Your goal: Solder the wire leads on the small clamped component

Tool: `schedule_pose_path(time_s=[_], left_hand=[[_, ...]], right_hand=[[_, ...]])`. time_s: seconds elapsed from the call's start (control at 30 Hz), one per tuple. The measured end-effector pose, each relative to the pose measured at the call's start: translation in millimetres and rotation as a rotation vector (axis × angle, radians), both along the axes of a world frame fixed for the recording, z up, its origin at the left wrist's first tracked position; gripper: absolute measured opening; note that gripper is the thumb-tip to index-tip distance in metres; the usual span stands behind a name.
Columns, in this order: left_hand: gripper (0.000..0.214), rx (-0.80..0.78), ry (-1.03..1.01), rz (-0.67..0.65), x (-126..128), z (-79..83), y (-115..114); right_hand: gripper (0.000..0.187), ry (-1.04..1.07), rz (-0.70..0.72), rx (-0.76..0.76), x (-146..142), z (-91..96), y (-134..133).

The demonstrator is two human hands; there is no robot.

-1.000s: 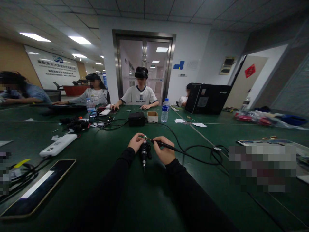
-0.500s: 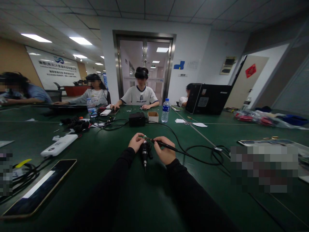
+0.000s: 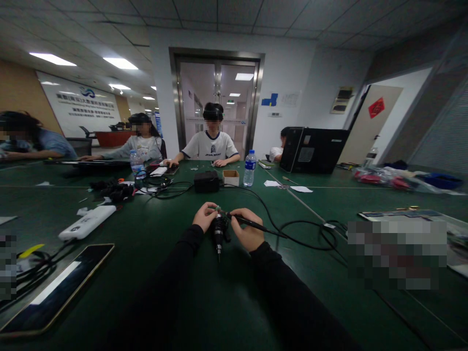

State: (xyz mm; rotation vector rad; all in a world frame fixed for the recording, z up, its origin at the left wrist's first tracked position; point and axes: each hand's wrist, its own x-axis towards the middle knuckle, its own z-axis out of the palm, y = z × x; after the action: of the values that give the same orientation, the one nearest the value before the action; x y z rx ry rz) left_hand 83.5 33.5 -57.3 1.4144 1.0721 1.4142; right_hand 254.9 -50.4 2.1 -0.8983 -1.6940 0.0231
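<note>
My left hand (image 3: 204, 217) is closed in a pinch on a small greenish part (image 3: 218, 208) at the top of a black clamp stand (image 3: 218, 233) standing on the green table (image 3: 153, 273). My right hand (image 3: 247, 229) grips a black soldering iron (image 3: 246, 222), whose tip points left and touches the small part. The iron's black cable (image 3: 307, 234) loops off to the right across the table. Both forearms are in black sleeves.
A tablet (image 3: 54, 290), a white device (image 3: 87, 222) and tangled cables lie at the left. A black box (image 3: 206, 181), a cardboard box (image 3: 231, 177) and a water bottle (image 3: 249, 168) stand ahead. Several people sit at the far side; an open laptop (image 3: 314, 150) is at the right.
Both hands stay on the part and the iron; the view has shifted slightly, and the hands sit a little lower and left in the picture.
</note>
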Motion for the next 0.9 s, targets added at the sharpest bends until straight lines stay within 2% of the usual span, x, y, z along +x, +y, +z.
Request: schedule_pose_path(time_s=[0.47,0.9], left_hand=[[0.026,-0.013,0.002,0.034,2.4,6.2,-5.0],[0.029,-0.018,-0.006,0.011,1.4,3.0,-1.5]], right_hand=[[0.012,-0.008,-0.001,0.008,-0.2,0.9,-0.8],[0.013,-0.011,-0.016,-0.003,0.5,-1.1,1.1]])
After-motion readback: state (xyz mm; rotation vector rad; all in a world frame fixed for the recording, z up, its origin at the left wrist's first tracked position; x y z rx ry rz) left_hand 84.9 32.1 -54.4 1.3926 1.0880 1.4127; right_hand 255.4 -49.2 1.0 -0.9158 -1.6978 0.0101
